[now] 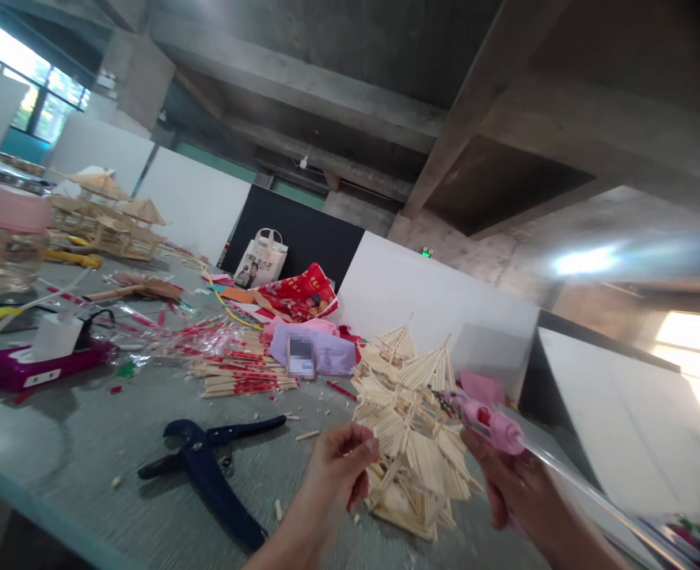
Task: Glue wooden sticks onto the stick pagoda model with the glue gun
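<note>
A small tower model built of wooden sticks [409,427] stands on the grey table [89,443] in front of me. My left hand [335,471] pinches a stick at the model's left side, fingers closed. My right hand [522,491] grips a pink glue gun [484,419] with a clear glue stick trailing back to the right. Its nozzle points left at the model's upper part.
Dark blue cutters [207,467] lie on the table left of my left hand. Bundles of chopsticks in red wrappers [237,372] lie behind them. A purple tissue box [41,364], a jar [5,245], another stick model [112,214] and bags [291,297] crowd the far side.
</note>
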Demonstrator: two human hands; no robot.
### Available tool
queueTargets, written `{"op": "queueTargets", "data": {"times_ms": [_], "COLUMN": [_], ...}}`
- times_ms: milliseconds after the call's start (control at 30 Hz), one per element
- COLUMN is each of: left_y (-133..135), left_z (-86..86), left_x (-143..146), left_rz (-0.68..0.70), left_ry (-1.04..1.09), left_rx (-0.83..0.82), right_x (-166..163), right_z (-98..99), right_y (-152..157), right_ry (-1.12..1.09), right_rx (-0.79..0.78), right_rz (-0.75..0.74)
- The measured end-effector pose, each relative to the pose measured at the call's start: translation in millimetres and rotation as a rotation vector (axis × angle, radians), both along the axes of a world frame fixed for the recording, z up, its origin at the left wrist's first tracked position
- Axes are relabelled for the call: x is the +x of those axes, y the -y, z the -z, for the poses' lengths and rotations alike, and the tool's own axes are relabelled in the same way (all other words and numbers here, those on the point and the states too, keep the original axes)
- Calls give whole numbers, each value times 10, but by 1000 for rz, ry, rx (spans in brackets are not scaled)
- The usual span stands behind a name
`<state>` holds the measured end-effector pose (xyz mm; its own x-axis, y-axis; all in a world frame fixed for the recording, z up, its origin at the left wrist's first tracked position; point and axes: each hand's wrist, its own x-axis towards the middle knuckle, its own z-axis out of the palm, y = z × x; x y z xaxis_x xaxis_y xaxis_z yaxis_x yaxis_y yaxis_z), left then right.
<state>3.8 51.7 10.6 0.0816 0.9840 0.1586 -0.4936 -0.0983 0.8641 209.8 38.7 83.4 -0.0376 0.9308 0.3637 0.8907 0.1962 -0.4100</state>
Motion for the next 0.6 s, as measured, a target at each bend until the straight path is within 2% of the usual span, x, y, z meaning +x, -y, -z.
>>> {"op": "queueTargets", "data": {"times_ms": [200,600], "left_y": [29,60], "left_z": [-15,-7], "left_x": [-3,-32], "left_rz": [0,-19], "left_ry": [5,0], "left_rx": [-12,-10], "right_x": [-81,-38], "right_z": [-41,93], "right_y": [-31,48], "right_ry": [-129,-65], "right_rx": [-30,46], "right_rz": [-24,-7]}}
